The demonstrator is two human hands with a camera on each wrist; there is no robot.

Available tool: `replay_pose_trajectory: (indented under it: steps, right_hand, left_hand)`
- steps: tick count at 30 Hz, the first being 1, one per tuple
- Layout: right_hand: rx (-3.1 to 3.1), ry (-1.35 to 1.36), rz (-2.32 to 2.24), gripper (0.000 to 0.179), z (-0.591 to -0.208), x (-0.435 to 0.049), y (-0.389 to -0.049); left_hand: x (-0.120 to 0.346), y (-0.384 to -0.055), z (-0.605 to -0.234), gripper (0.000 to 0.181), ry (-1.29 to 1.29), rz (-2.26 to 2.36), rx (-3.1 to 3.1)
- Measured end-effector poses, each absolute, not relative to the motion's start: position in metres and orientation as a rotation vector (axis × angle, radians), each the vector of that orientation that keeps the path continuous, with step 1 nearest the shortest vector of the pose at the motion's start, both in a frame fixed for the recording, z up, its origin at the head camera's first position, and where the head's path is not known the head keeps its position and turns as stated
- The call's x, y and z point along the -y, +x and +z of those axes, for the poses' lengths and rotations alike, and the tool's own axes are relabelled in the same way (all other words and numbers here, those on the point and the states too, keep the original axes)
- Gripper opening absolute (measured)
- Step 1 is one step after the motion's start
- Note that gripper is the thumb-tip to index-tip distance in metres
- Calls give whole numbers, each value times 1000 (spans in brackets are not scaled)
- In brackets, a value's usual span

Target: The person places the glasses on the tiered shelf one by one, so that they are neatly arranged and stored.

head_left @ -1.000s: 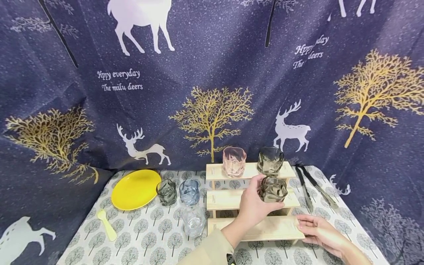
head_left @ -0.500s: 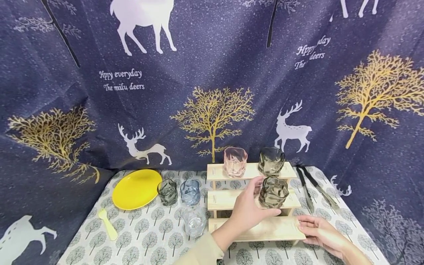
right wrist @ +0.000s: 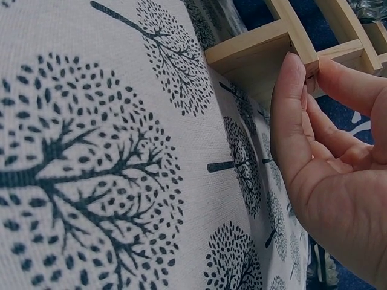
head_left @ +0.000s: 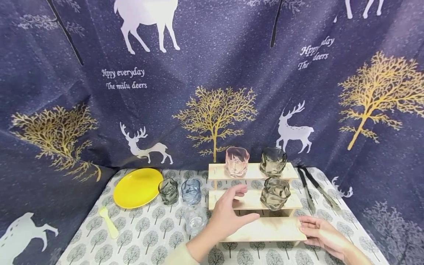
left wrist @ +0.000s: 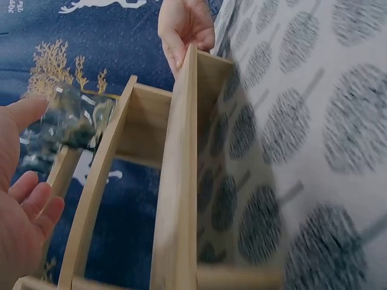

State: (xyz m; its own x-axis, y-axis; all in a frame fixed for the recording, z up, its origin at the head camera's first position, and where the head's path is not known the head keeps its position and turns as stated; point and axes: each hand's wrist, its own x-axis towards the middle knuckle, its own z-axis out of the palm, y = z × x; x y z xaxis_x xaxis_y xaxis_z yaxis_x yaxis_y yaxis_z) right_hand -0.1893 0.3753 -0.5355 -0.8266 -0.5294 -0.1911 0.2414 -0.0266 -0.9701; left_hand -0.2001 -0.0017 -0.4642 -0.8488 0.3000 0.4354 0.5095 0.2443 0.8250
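Note:
A smoky brown glass [head_left: 275, 193] stands on the middle step of the three-tier wooden rack [head_left: 255, 229], toward its right end. Left of this glass is my left hand [head_left: 228, 213], its fingers apart and nothing in its grasp. The left wrist view also shows a gap between that hand [left wrist: 24, 193] and the glass [left wrist: 75, 118]. My right hand [head_left: 322, 235] pinches the right end of the lowest step between thumb and fingers, as the right wrist view shows at the board's corner [right wrist: 302, 51]. On the top step are a pink glass [head_left: 237, 162] and a dark grey glass [head_left: 273, 162].
Left of the rack stand a dark green glass [head_left: 169, 191], a blue glass [head_left: 191, 192] and a clear glass [head_left: 195, 219]. Farther left lie a yellow plate [head_left: 138, 188] and a pale yellow fork [head_left: 108, 222]. Black-handled tongs [head_left: 316, 189] lie right of the rack.
My left hand has let go of the smoky brown glass on the middle step and drawn back to the left. The right hand keeps its hold on the rack.

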Motion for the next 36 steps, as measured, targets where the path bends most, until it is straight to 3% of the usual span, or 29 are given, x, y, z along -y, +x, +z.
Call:
replay_pose_trajectory:
  steps: [6, 20, 36]
  right_hand:
    - [-1727, -302, -1901, 34, -536, -376, -189]
    - [-1700, -322, -1923, 33, -535, -373, -189]
    - [-1685, -296, -1908, 32, -534, -375, -188]
  left_hand:
    - [44, -196, -470, 71, -727, -1618, 2300]
    - [139, -188, -503, 84, -431, -1272, 2560]
    - [158, -192, -534, 100, -344, -1466, 2684]
